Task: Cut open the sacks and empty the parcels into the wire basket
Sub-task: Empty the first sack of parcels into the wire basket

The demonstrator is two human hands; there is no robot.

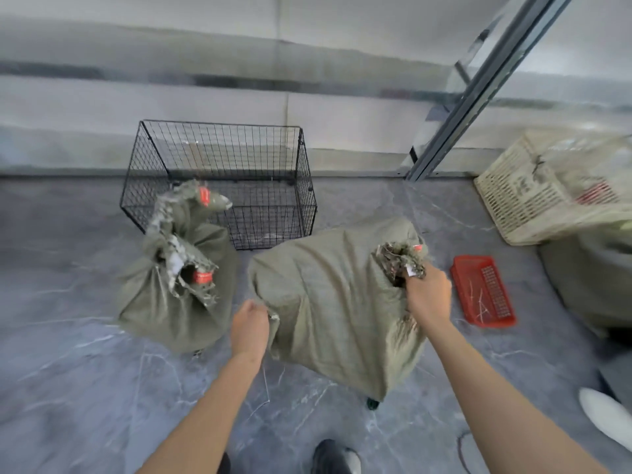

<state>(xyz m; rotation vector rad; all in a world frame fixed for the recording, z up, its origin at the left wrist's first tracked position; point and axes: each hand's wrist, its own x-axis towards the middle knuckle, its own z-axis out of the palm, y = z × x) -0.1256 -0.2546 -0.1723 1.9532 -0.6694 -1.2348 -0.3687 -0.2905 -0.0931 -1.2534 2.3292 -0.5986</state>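
A full olive-green woven sack (pixel 335 302) stands on the grey floor in front of me. My right hand (pixel 427 295) grips its tied, frayed neck (pixel 400 256) at the upper right. My left hand (pixel 249 325) pinches the sack's cloth at its lower left corner. A second green sack (pixel 171 302) stands to the left, its neck tied with red-labelled bands. Behind both sits the black wire basket (pixel 219 186), which looks empty.
A small red plastic tray (pixel 482 290) lies right of the held sack. A cream slatted crate (pixel 547 193) sits on another bulky sack at far right. A metal post (pixel 478 97) slants up at the back right. My shoe (pixel 333 456) is below.
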